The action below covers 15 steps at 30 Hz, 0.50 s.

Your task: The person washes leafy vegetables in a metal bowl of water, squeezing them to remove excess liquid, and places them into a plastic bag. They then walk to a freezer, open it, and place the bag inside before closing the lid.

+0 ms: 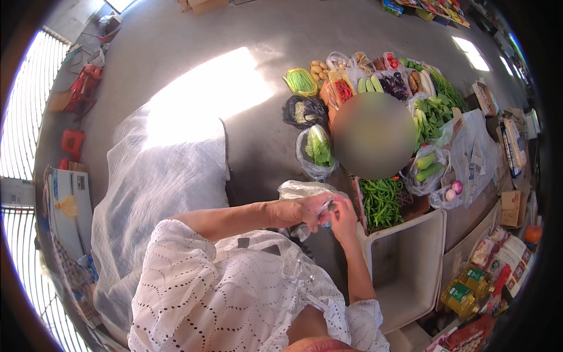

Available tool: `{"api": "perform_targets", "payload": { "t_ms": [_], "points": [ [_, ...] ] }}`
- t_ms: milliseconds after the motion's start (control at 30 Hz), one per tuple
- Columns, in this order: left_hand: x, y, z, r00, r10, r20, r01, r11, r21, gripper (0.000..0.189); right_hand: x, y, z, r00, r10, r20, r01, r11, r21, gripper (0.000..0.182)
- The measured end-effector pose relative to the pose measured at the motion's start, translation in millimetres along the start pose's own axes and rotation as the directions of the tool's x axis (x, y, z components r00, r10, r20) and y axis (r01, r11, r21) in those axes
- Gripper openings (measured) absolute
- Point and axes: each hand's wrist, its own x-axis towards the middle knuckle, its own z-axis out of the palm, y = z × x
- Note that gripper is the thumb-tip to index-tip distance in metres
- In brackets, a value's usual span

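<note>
My left hand (pixel 308 211) and my right hand (pixel 344 215) meet in front of my body. Between their fingers is a small piece of thin, clear plastic (pixel 326 207), with a bit of blue at its lower edge; what it is exactly cannot be told. Both hands are closed on it. Just beyond them a crumpled translucent plastic bag (pixel 299 189) shows, partly hidden by my left hand and wrist. To the right of my right hand, long green peppers (pixel 379 202) fill a reddish crate (pixel 362 207). A leafy cabbage (pixel 320 147) lies in a clear bag farther ahead.
A deep white plastic tub (pixel 407 264) stands at my right. Beyond are bagged eggplants (pixel 394 86), red chillies (pixel 342 91), potatoes (pixel 319 70) and leafy greens (pixel 433 116). Cucumbers (pixel 429 167) and onions (pixel 457 188) lie right. A quilted grey cover (pixel 167 176) spreads left; a blurred disc hides part.
</note>
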Motion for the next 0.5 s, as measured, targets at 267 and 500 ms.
{"api": "perform_targets", "payload": {
  "t_ms": [267,500],
  "points": [
    [-6,-32,31,0.993,0.021,0.116,-0.021,1.000,-0.003,0.087,-98,-36,-66,0.994,0.049,0.093,-0.062,0.988,0.142,0.021],
    [5,-43,49,0.940,-0.120,0.319,0.141,0.989,-0.043,0.085,-159,9,-33,0.954,0.099,-0.282,-0.120,0.991,-0.058,0.024]
  ]
}}
